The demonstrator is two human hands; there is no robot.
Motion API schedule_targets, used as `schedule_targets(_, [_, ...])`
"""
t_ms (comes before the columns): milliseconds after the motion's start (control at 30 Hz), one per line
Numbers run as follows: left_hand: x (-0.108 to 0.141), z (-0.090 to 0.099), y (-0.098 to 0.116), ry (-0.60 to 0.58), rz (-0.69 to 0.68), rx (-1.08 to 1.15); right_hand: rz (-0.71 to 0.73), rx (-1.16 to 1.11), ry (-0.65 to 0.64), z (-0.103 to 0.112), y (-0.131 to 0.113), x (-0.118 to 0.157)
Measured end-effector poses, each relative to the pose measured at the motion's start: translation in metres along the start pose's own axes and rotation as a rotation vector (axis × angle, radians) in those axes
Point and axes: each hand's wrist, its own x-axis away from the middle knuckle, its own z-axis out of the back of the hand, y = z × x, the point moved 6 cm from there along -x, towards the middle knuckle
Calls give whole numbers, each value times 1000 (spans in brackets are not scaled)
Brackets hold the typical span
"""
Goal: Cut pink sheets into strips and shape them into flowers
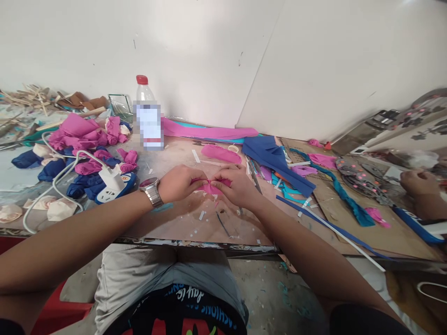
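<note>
Low over the middle of the table, both my hands pinch one small piece of bright pink fabric (pixel 220 185). My left hand (pixel 179 182), with a metal watch on its wrist, grips the left end between thumb and fingers. From the other side my right hand (pixel 236 185) holds the fabric with its thumb pressed on top. The thumb tips nearly meet at a gathered spot. A flat pink fabric piece (pixel 221 153) lies just behind my hands. Small white scraps are scattered on the table (pixel 185 228) around them.
Pink, blue and cream fabric bundles (pixel 84 132) crowd the left, beside a power strip (pixel 115 188) with a white cable. A red-capped bottle (pixel 142 80) stands at the back. Blue cloth (pixel 270 158) and strips lie right. Another person's hand (pixel 419 181) is at far right.
</note>
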Motion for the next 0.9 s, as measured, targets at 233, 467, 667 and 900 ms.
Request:
schedule_targets(233, [-1, 1, -2, 11, 16, 57, 45, 31, 26, 8, -6, 0])
schedule_targets(467, [-1, 0, -6, -9, 20, 140, 25, 12, 26, 9, -6, 0])
schedule_targets(667, [-2, -1, -6, -37, 45, 179, 20, -10, 33, 10, -7, 0])
schedule_targets(900, [-1, -7, -6, -127, 65, 276, 96, -13, 50, 8, -12, 0])
